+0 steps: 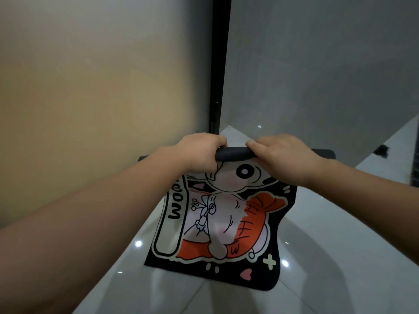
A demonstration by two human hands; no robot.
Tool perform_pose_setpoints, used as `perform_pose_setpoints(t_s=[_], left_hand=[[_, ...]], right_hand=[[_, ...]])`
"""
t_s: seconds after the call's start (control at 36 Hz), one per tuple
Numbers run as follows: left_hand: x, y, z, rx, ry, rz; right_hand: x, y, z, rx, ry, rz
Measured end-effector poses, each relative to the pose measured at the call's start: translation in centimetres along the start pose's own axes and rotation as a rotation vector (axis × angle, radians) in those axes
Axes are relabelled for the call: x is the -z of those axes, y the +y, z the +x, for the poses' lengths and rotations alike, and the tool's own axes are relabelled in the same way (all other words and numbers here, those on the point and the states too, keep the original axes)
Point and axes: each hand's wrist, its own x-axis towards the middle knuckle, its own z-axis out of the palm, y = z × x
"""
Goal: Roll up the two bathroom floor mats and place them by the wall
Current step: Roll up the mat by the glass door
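While the mat [226,223] hangs with its lower edge on the glossy floor [340,234], we clamp its rolled top edge with the left hand [201,152] and right hand [283,159], just before the black door frame [218,64]; open tile lies right.

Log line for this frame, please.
left hand on roll | right hand on roll | cartoon mat partly rolled, hanging | second mat unseen
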Motion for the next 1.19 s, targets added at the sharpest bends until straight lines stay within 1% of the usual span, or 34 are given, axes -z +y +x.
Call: perform_pose_setpoints(t_s=[0.14,0.19,0.22,0.28,0.31,0.39,0.44,0.47,0.5,0.56,0.61,0.64,0.69,0.75,0.78,0.83,0.89,0.94,0.97,1.03,1.08,1.14,1.19], left_hand=[[0.5,0.1,-0.5,0.105,-0.262,-0.273],[0.4,0.2,-0.5,0.104,-0.3,-0.287],[0.3,0.2,-0.4,0.09,-0.286,-0.249],[-0.1,0.3,-0.4,0.021,-0.196,-0.073],[-0.4,0.4,-0.4,-0.019,-0.128,0.03],[-1.3,0.8,-0.6,-0.106,0.099,0.229],[-2.0,1.1,-0.7,-0.151,0.221,0.291],[-2.3,1.2,-0.7,-0.163,0.256,0.304],[-2.6,1.2,-0.7,-0.167,0.276,0.306],[-2.9,1.2,-0.7,-0.159,0.277,0.296],[-2.8,0.8,-0.7,-0.128,0.238,0.278],[-2.5,0.6,-0.7,-0.105,0.196,0.26],[-1.9,0.0,-0.7,-0.039,0.055,0.196],[-1.3,-0.7,-0.7,0.03,-0.116,0.014],[-1.1,-1.0,-0.8,0.052,-0.176,-0.096],[-0.9,-1.3,-0.9,0.075,-0.213,-0.226],[-1.0,-1.3,-0.9,0.091,-0.194,-0.216],[-1.5,-1.0,-1.1,0.078,-0.092,-0.049],[-1.9,-0.8,-1.3,0.057,-0.016,0.059],[-2.8,-0.4,-1.6,-0.004,0.136,0.213],[-3.5,-0.1,-1.7,-0.053,0.255,0.265],[-3.7,0.2,-1.7,-0.064,0.306,0.267],[-3.7,0.2,-1.5,-0.058,0.29,0.266]], right_hand=[[-0.1,0.4,-0.5,0.188,0.096,-0.087],[-0.3,0.3,-0.5,0.231,0.114,-0.126],[-0.4,0.1,-0.4,0.235,0.115,-0.128],[-0.2,-0.2,0.1,0.201,0.088,-0.08],[-0.1,-0.3,0.4,0.165,0.049,-0.037],[0.3,-0.4,1.5,-0.022,-0.182,0.192],[0.6,-0.2,2.1,-0.15,-0.317,0.394],[0.7,0.0,2.4,-0.193,-0.377,0.474],[0.8,0.2,2.6,-0.221,-0.422,0.521],[0.6,0.3,3.0,-0.233,-0.445,0.516],[0.3,-0.1,3.1,-0.188,-0.386,0.406],[0.1,-0.4,3.1,-0.143,-0.324,0.32],[-0.4,-0.7,2.8,-0.027,-0.161,0.123],[-0.7,-0.9,2.6,0.095,-0.009,-0.027],[-0.8,-1.0,2.5,0.145,0.044,-0.072],[-0.9,-1.3,2.4,0.191,0.132,-0.112],[-1.1,-1.5,2.5,0.172,0.149,-0.1],[-1.3,-1.5,2.7,0.1,0.069,-0.033],[-1.3,-1.4,2.9,0.049,-0.01,0.018],[-1.3,-0.9,3.3,-0.071,-0.227,0.172],[-1.2,-0.2,3.6,-0.18,-0.408,0.34],[-1.5,0.1,3.7,-0.211,-0.457,0.395],[-1.7,-0.1,3.7,-0.196,-0.394,0.327]])
